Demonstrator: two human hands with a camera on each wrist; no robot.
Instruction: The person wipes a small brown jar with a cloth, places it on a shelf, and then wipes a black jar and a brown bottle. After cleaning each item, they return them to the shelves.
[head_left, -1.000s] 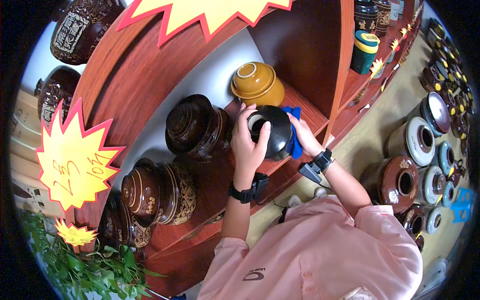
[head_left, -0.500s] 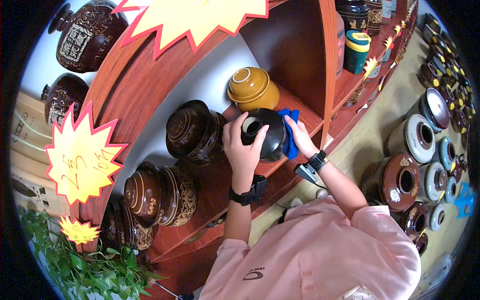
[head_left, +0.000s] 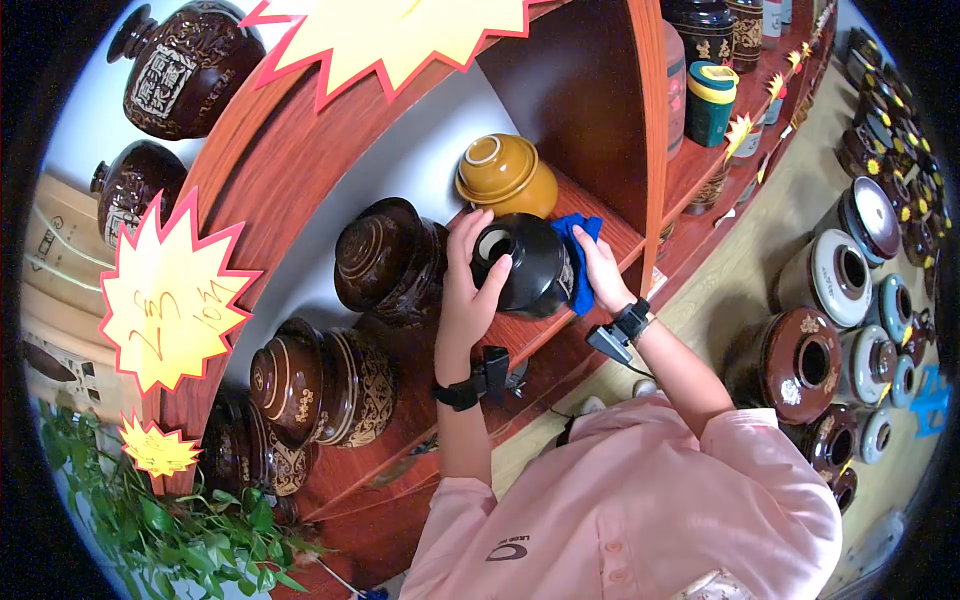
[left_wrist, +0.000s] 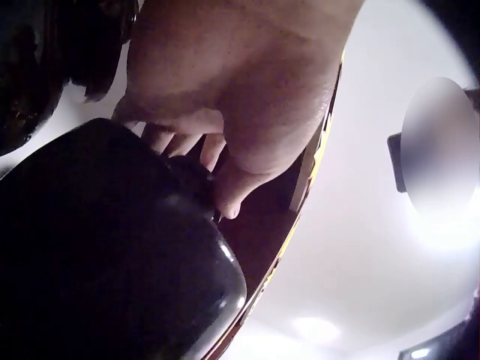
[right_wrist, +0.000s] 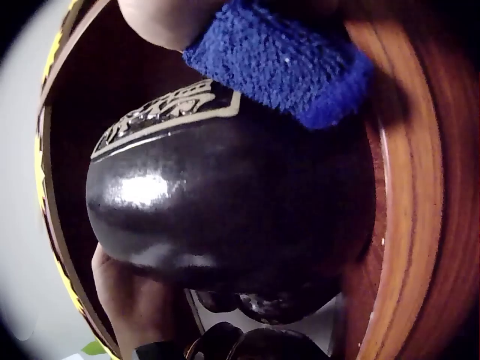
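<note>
Jar (head_left: 525, 265), black, glossy, lidless, tipped on its side over the shelf (head_left: 625, 235), between a yellow pot (head_left: 505, 175) and a brown lidded pot (head_left: 385, 260); whether its base touches the board, impossible to tell. Held at the mouth by the left grip (head_left: 468, 290), thumb hooked over the rim, fingers curled round the far edge. Right grip (head_left: 603, 272) closed on a blue cloth (head_left: 578, 260), pressed to the jar's side opposite the mouth. Judged from this: wiping under way, not finished, with the cloth on the body, the jar not stood upright and no lid on it. Glaze shiny where seen from the right wrist, but no telling which parts have been wiped and which are left. Writing: on the jar's shoulder a cream-edged panel (right_wrist: 169, 112) with raised Chinese characters, too skewed to read. On the yellow star tag (head_left: 165, 305) handwritten red figures, seemingly 25 and 10, each followed by a character not made out. Another panel of characters on the dark jar (head_left: 180, 65) up on top of the shelving, also unreadable. Dark logo (head_left: 507, 550) on the pink shirt, letters too small. More jars on the floor (head_left: 740, 270) to the right, well apart.
</note>
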